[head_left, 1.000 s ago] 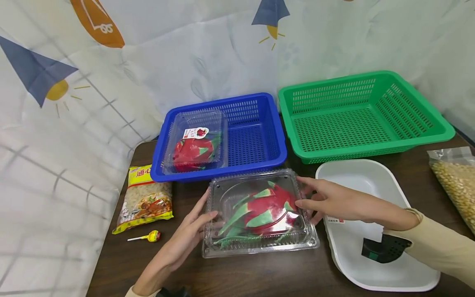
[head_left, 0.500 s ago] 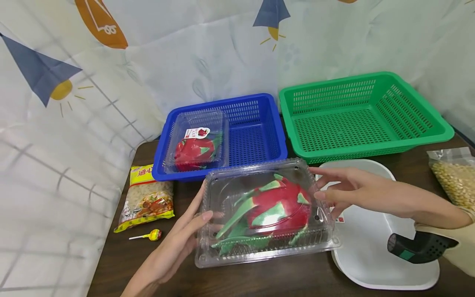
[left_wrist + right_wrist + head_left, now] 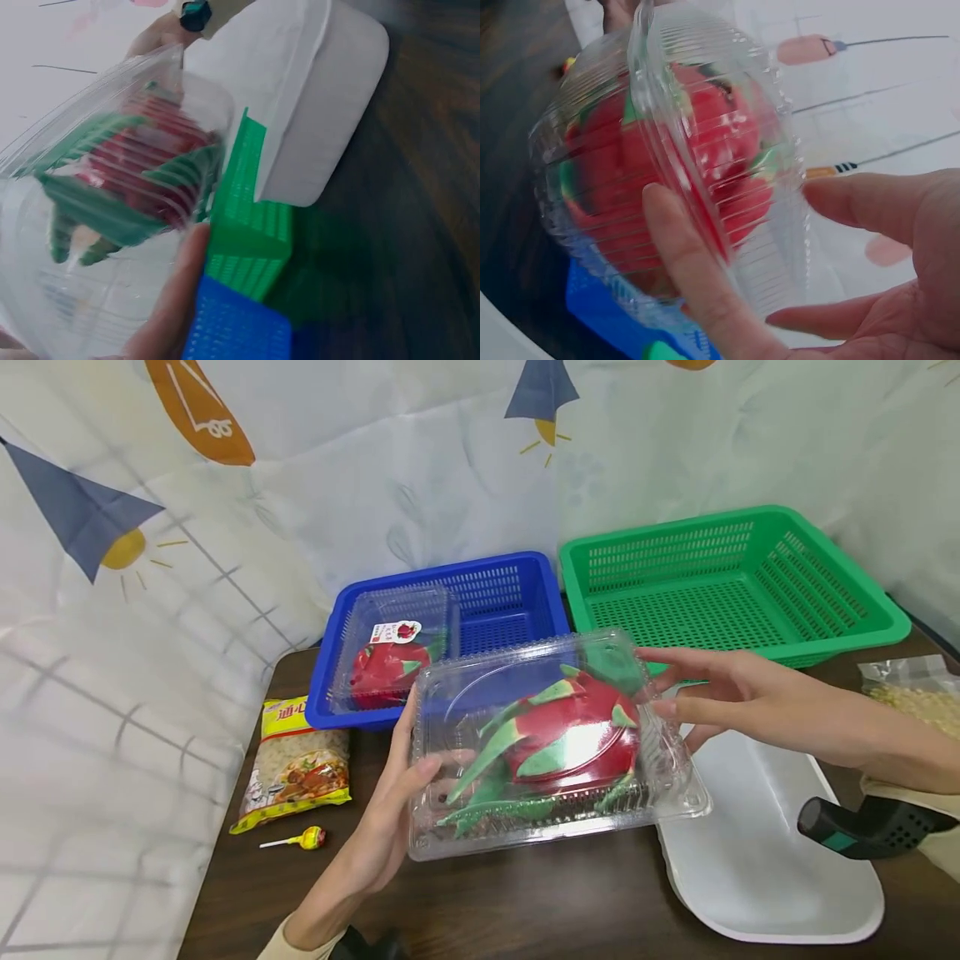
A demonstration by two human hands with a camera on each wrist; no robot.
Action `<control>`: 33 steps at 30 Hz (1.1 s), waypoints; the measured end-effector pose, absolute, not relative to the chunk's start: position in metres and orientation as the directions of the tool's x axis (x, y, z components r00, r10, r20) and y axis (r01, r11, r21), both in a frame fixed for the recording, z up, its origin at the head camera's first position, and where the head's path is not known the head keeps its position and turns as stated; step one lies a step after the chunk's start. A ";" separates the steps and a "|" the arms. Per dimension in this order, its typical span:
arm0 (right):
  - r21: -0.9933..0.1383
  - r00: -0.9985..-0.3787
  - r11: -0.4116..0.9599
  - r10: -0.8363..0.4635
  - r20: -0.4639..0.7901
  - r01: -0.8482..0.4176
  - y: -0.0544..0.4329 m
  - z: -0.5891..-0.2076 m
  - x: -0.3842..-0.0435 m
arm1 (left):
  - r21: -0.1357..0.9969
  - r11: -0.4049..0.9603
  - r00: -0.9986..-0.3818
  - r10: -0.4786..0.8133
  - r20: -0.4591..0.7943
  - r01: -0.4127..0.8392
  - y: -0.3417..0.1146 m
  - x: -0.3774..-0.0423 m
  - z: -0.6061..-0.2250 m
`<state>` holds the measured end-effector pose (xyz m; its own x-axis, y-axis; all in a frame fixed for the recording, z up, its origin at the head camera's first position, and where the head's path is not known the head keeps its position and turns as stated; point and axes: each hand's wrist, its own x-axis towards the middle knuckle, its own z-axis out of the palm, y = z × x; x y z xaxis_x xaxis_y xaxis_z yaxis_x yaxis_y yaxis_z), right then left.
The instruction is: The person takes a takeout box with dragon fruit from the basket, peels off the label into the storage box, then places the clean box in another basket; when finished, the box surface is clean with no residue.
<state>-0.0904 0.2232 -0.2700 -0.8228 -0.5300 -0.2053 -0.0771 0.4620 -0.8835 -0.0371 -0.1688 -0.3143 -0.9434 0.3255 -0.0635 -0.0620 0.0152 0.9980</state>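
Observation:
Both my hands hold up a clear plastic clamshell box point(image 3: 457, 702) with a red and green dragon fruit point(image 3: 581, 735) inside, tilted above the table. My left hand point(image 3: 378, 818) grips its left end, thumb on the lid side. At the right end, my right hand point(image 3: 738, 697) holds the box between thumb and fingers. In the right wrist view, the fingers of my right hand point(image 3: 915, 262) spread around the ribbed end of the box point(image 3: 765, 262). A second boxed dragon fruit point(image 3: 386, 668) sits in the left of the blue basket point(image 3: 442, 714).
A green basket point(image 3: 840, 639) stands at the back right, beside the blue one. The white tub point(image 3: 780, 852) lies under my right forearm. A pasta bag point(image 3: 296, 768) and a yellow lollipop point(image 3: 311, 837) are on the left; a corn kernel bag point(image 3: 918, 693) is far right.
My hands have raised the box off the table and carried it slightly up and right. It now overlaps the blue basket's front edge in the head view.

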 end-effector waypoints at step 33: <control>-0.990 -0.447 0.125 -0.884 -0.138 0.058 0.220 -0.293 -0.142 | 0.994 -0.087 -0.729 0.684 0.011 -0.067 -0.175 -0.075 -0.334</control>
<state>-0.1421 0.2203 -0.2927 -0.4470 -0.8838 -0.1380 0.0584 0.1252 -0.9904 -0.0750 -0.1745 -0.3336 -0.7292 0.6842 0.0111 -0.0666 -0.0871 0.9940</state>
